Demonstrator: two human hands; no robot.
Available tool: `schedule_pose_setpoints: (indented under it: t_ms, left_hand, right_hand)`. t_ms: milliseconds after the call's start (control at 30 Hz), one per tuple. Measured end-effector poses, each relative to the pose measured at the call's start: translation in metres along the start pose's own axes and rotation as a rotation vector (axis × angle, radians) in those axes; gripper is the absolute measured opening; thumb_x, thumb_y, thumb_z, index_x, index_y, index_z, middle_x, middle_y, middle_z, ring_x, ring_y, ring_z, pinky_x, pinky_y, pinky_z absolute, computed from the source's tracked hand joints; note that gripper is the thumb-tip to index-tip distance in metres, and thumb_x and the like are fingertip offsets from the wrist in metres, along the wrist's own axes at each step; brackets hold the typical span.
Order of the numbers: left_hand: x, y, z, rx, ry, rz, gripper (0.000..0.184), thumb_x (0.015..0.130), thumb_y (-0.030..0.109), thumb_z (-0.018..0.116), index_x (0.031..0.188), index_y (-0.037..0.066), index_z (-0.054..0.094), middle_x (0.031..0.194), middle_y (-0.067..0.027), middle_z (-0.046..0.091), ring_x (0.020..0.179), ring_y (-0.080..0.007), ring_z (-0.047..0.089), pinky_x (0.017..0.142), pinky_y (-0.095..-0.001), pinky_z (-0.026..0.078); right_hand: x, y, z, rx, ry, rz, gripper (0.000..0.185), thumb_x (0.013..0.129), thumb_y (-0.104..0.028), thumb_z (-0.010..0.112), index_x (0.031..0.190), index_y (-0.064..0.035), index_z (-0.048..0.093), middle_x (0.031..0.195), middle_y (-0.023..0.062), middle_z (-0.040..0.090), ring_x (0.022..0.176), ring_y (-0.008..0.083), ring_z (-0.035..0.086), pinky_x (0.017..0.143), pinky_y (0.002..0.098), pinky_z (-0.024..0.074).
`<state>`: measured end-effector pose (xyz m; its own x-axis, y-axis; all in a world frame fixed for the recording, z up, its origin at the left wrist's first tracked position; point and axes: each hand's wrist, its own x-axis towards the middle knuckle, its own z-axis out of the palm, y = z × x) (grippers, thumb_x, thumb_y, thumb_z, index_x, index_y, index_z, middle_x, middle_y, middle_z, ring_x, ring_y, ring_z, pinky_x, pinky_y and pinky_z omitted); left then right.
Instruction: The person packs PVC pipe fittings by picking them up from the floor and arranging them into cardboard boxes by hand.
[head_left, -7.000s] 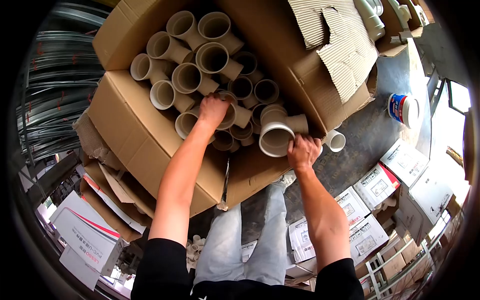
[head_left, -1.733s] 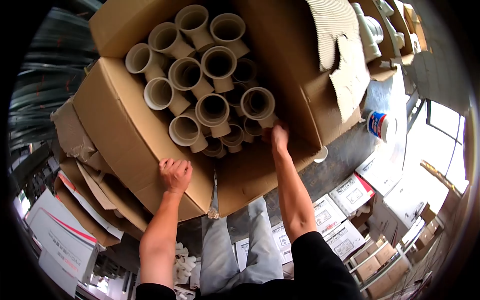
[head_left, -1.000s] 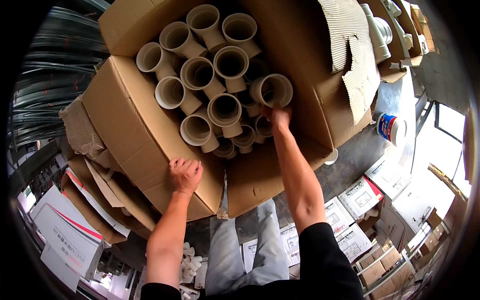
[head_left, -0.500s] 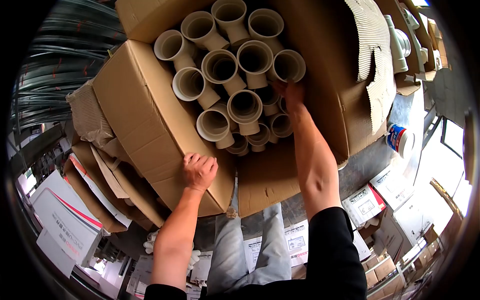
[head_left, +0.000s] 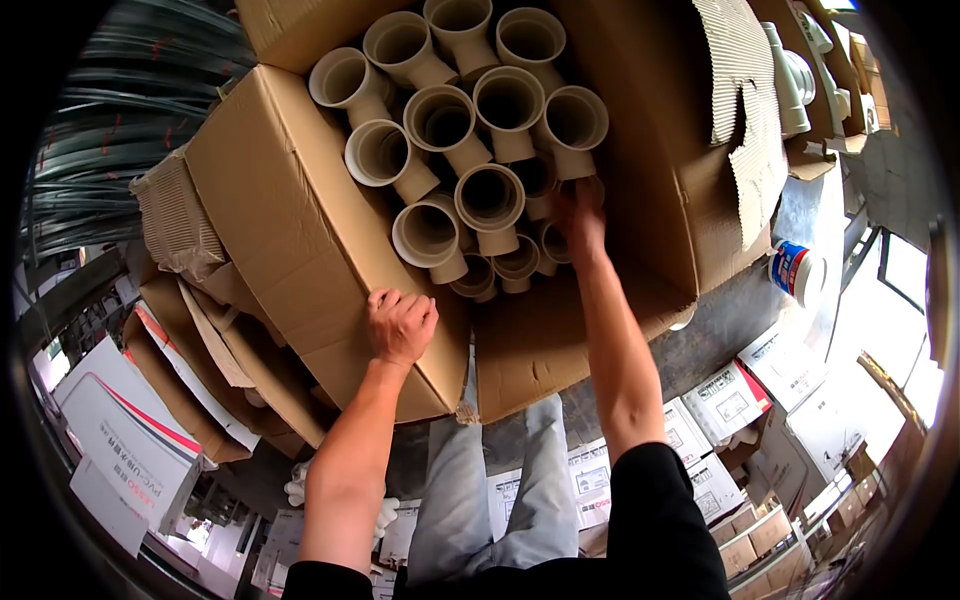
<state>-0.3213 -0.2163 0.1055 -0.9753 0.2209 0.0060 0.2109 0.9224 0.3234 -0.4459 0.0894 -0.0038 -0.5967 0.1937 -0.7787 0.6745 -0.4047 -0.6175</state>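
Note:
A large open cardboard box (head_left: 330, 240) stands before me, with several beige plastic pipe tees (head_left: 489, 198) inside, most with a socket end facing up. My left hand (head_left: 402, 325) is closed over the near left edge of the box, knuckles up. Deep in the box, on its right side, my right hand (head_left: 577, 215) is among the lower tees, just below a pipe tee (head_left: 576, 120) at the right end of the pile. Blur and shadow hide its fingers, so whether it grips a tee is unclear.
Bundled dark pipes or rods (head_left: 130, 120) lie at upper left. Printed white cartons (head_left: 130, 440) stand at lower left, with more cartons (head_left: 725, 400) on the floor at right. A blue and white tub (head_left: 798, 273) sits right of the box. Grey-white fittings (head_left: 790, 80) lie at upper right.
My right hand has moved from the rim of the right-hand tee down toward the lower tees, nearer me. The left hand keeps its hold on the box edge. The view has shifted slightly.

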Motion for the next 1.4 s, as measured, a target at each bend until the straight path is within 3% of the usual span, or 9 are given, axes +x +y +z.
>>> schedule_pose_setpoints:
  t_ms: [67,233,667,767,800,867,1067,1233,1400]
  left_hand:
    - [0.003,0.001,0.000,-0.012,0.008,0.003,0.023,0.079,0.018,0.074,0.067,0.013,0.055,0.066,-0.0013,0.058,0.073,-0.0230,0.056,0.088,-0.0405,0.042]
    - [0.004,0.006,0.002,-0.040,0.026,0.010,0.027,0.078,0.018,0.075,0.064,0.012,0.053,0.065,-0.0018,0.057,0.071,-0.0235,0.055,0.088,-0.0417,0.041]
    - [0.010,0.020,0.008,0.095,-0.033,0.028,0.019,0.079,0.022,0.074,0.069,0.011,0.062,0.069,-0.0044,0.066,0.074,-0.0258,0.057,0.091,-0.0429,0.039]
    - [0.013,0.031,0.003,0.172,-0.179,-0.024,0.012,0.083,0.020,0.073,0.088,0.010,0.071,0.082,-0.0037,0.071,0.080,-0.0228,0.064,0.091,-0.0396,0.044]
    - [0.013,0.040,0.011,0.177,-0.179,-0.008,0.012,0.083,0.020,0.073,0.088,0.010,0.071,0.082,-0.0037,0.071,0.080,-0.0228,0.064,0.091,-0.0396,0.044]
    - [0.010,0.071,0.035,-0.494,-0.213,-0.290,0.016,0.088,0.016,0.071,0.101,0.006,0.070,0.091,-0.0066,0.072,0.082,-0.0201,0.066,0.080,-0.0357,0.050]
    - [0.001,0.266,0.031,-0.829,-0.304,-0.097,0.015,0.091,0.013,0.065,0.103,0.004,0.068,0.088,-0.0112,0.069,0.070,-0.0221,0.067,0.066,-0.0339,0.053]
    - [-0.055,0.347,0.087,-0.831,-0.490,0.181,0.012,0.088,0.014,0.065,0.097,0.008,0.069,0.089,-0.0110,0.071,0.079,-0.0319,0.069,0.067,-0.0372,0.054]
    - [-0.083,0.365,0.145,-0.640,-0.741,0.196,0.014,0.091,0.020,0.062,0.095,0.008,0.068,0.090,-0.0124,0.071,0.081,-0.0334,0.069,0.070,-0.0412,0.054]
  right_hand:
    - [-0.034,0.035,-0.022,-0.133,-0.032,-0.135,0.033,0.100,-0.035,0.054,0.118,-0.0093,0.064,0.092,0.0030,0.071,0.075,0.0141,0.064,0.065,0.0285,0.0495]
    - [-0.109,0.071,-0.049,0.028,0.012,0.171,0.032,0.097,-0.017,0.056,0.125,-0.0008,0.057,0.096,0.0105,0.068,0.079,0.0184,0.067,0.071,0.0331,0.0591]
    - [-0.202,0.055,-0.057,0.298,-0.144,-0.005,0.034,0.099,-0.013,0.059,0.130,0.0008,0.053,0.105,0.0128,0.066,0.084,0.0189,0.068,0.077,0.0350,0.0620]
    - [-0.225,0.041,-0.072,0.394,-0.229,-0.051,0.034,0.099,-0.013,0.059,0.131,-0.0001,0.053,0.107,0.0131,0.066,0.085,0.0189,0.069,0.077,0.0361,0.0623]
    - [-0.230,0.041,-0.080,0.423,-0.279,-0.069,0.034,0.099,-0.013,0.060,0.131,-0.0005,0.053,0.108,0.0134,0.066,0.085,0.0190,0.069,0.077,0.0365,0.0623]
    - [-0.232,0.055,-0.102,0.582,-0.326,-0.086,0.032,0.100,-0.010,0.056,0.130,-0.0005,0.054,0.109,0.0159,0.068,0.088,0.0219,0.071,0.077,0.0382,0.0625]
    - [-0.239,0.105,-0.177,0.826,-0.037,-0.033,0.030,0.100,-0.028,0.056,0.121,-0.0065,0.059,0.104,0.0115,0.070,0.087,0.0196,0.068,0.077,0.0358,0.0578]
    - [-0.231,0.190,-0.239,0.793,0.163,-0.074,0.022,0.105,-0.022,0.050,0.108,-0.0060,0.063,0.103,0.0043,0.066,0.093,0.0156,0.064,0.079,0.0298,0.0547]
    - [-0.235,0.223,-0.297,0.744,0.357,0.212,0.022,0.099,-0.017,0.051,0.113,-0.0041,0.062,0.091,0.0066,0.068,0.074,0.0151,0.065,0.065,0.0301,0.0550]
